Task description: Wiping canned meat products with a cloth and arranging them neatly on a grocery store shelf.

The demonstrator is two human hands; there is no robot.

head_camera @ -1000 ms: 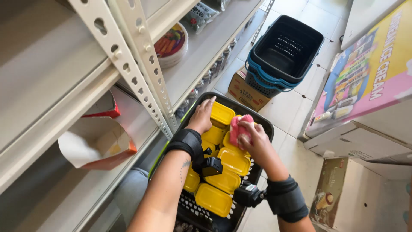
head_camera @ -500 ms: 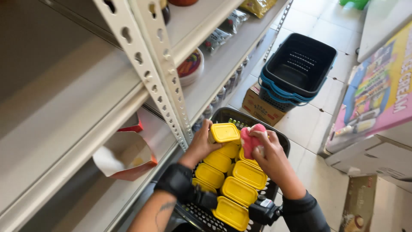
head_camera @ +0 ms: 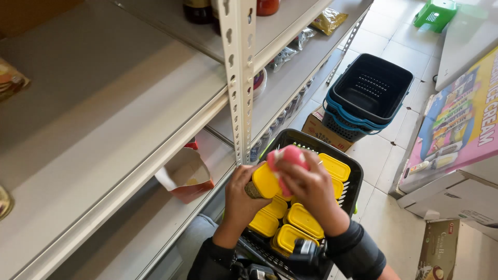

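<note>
My left hand (head_camera: 243,198) grips a small container with a yellow lid (head_camera: 265,181), lifted above a black basket (head_camera: 348,158). My right hand (head_camera: 310,182) holds a pink cloth (head_camera: 288,156) pressed against the top of that yellow-lidded container. Several more yellow-lidded containers (head_camera: 305,220) lie packed in the basket below both hands. The lifted container's lower part is hidden by my fingers.
A grey metal shelf rack (head_camera: 129,119) with a perforated upright (head_camera: 238,62) stands at the left, holding a torn red-and-white carton (head_camera: 185,173) and packets. A stack of dark baskets with blue handles (head_camera: 369,94) sits on the tiled floor; a cardboard box (head_camera: 321,129) lies beside it.
Both hands have risen out of the basket with one yellow-lidded container. The pink cloth has moved onto its top. The camera view has shifted upward along the shelves.
</note>
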